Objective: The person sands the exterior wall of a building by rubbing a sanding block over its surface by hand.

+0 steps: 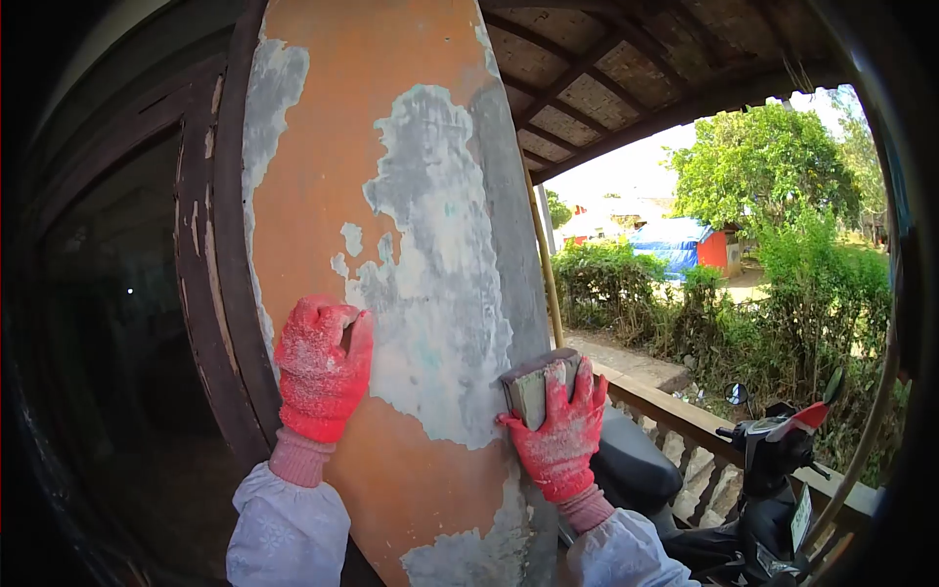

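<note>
My left hand (326, 367), in a dusty red glove, is held curled at the left part of a wall (323, 196) of peeling orange paint and bare grey patches. What its fingers hold, if anything, I cannot make out. My right hand (559, 430), gloved the same way, grips a grey-brown block (529, 393) at the wall's right edge, near the lower end of the large grey patch (440, 264). Its fingers lie over the block. White dust covers both gloves.
A dark door frame (210, 245) with chipped paint borders the wall on the left. On the right stand a railing (675, 416) and a parked motorcycle (773, 470) close to my right arm. Hedges (626, 293) and a blue tarp (670, 245) lie beyond.
</note>
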